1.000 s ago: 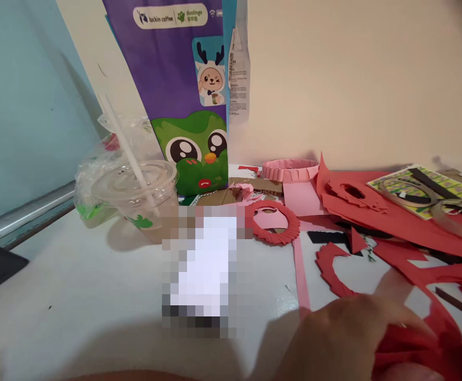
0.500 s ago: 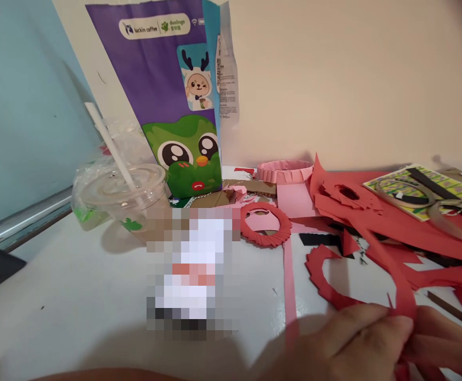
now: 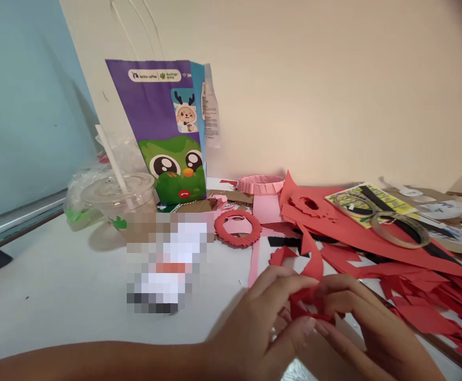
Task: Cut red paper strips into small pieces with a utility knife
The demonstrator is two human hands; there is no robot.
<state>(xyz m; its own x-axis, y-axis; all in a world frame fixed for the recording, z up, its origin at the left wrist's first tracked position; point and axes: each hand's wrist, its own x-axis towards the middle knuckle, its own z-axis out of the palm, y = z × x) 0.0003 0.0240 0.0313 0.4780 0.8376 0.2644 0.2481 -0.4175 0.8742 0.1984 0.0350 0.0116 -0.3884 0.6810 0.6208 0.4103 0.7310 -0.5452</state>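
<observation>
Both hands hold one red paper strip (image 3: 313,259), partly folded into pleats; one loose end points up and away from the fingers. My left hand (image 3: 268,312) pinches it from the left, thumb below and fingers above. On the right, my right hand (image 3: 361,317) has its fingers closed on the same strip. The fingers hide much of the folded part. Just beyond the hands lies a finished-looking pleated red paper ring (image 3: 238,228). A pleated pink paper ring (image 3: 261,184) stands farther back, near the wall.
A purple paper bag (image 3: 155,116) stands at the back left, with a lidded plastic cup (image 3: 120,196) and straw before it. A blurred-out flat object (image 3: 171,264) lies mid-table. Red paper scraps (image 3: 425,301), sheets and tape rolls (image 3: 401,230) spread across the right.
The view has shifted right and back. My hands have moved left in the picture, with the strip now between both sets of fingers and its folded part facing me.
</observation>
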